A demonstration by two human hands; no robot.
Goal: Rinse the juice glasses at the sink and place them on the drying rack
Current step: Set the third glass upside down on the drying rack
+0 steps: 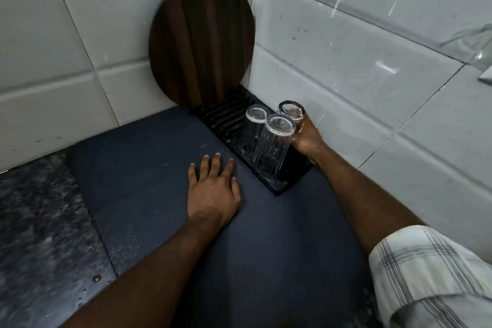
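Note:
Three clear ribbed juice glasses stand upside down on the black drying rack [288,184] in the tiled corner. The far-left glass [254,128] and the near glass [274,146] stand free. My right hand [306,136] grips the third glass [290,110], the one closest to the right wall, with fingers curled round its side. My left hand [213,189] rests flat, fingers spread, on the dark blue mat [149,168] just left of the rack.
A round dark wooden cutting board [201,42] leans upright in the corner behind the rack's slots. White tiled walls close in the left and right sides. Speckled granite counter [40,221] lies left of the mat. A blurred glass object [476,48] sits at the right edge.

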